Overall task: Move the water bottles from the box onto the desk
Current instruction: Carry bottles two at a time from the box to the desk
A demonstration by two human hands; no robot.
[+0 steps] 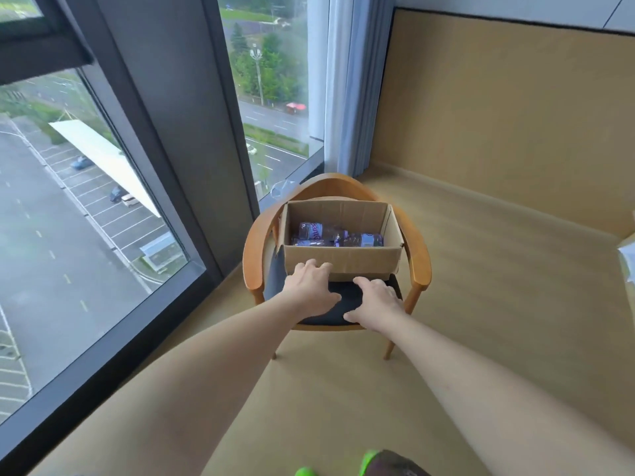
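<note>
Head view.

Item: cardboard box (343, 261), open-topped, on the dark seat of a wooden armchair (421, 266) that stands by the window (86, 201), mid-scene. Flaps folded out of the way.

Contents: water bottles (338, 235), clear with purple labels, lying on their sides on the box floor, toward its near wall. At least two show; the exact count cannot be told.

Left hand (311, 286): fingers spread and nearly straight, tips at the near wall of the box, left part. Holds nothing.

Right hand (376, 304): fingers loosely spread, over the seat just short of the box, right part. Holds nothing.

Desk: not clearly in view; a pale edge (627, 255) at far right may belong to it, but this cannot be told.

Step in hand, judged: reaching for the box, no bottle yet taken.

Handling notes:
- Reach over the near wall, not through it; pressing that wall could slide the box back on the seat.
- Steady the box with one hand while the other lifts.
- Grip each bottle round its middle; lying bottles may roll against each other.
- Clear the rim before turning right.
</note>
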